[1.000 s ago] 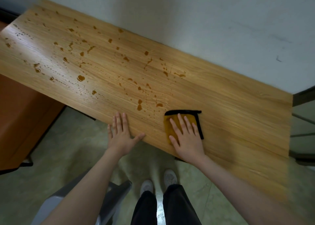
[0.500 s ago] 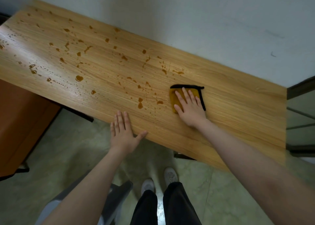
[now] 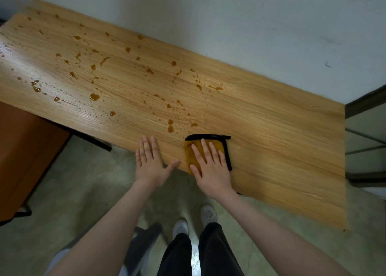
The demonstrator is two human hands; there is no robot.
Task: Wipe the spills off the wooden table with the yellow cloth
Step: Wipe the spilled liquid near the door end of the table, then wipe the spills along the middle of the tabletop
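Note:
A long wooden table [image 3: 271, 133] stands against a pale wall. Brown spills [image 3: 170, 126] dot its left and middle parts, from small drops to larger blobs [image 3: 94, 96]. A folded yellow cloth [image 3: 193, 153] with a black edge lies at the table's near edge, just right of the closest drops. My right hand [image 3: 211, 165] presses flat on the cloth, fingers spread, covering most of it. My left hand [image 3: 151, 161] rests flat on the table's near edge, left of the cloth, holding nothing.
A reddish-brown cabinet [image 3: 23, 150] stands under the table's left end. A dark frame with glass [image 3: 365, 142] adjoins the table's right end. My legs and white shoes [image 3: 181, 227] stand on the greenish floor, with a grey chair part [image 3: 144, 238] beside them.
My right hand pushed the cloth away toward the table's middle, then pulled it back to the near edge. The left hand stayed in place at the near edge.

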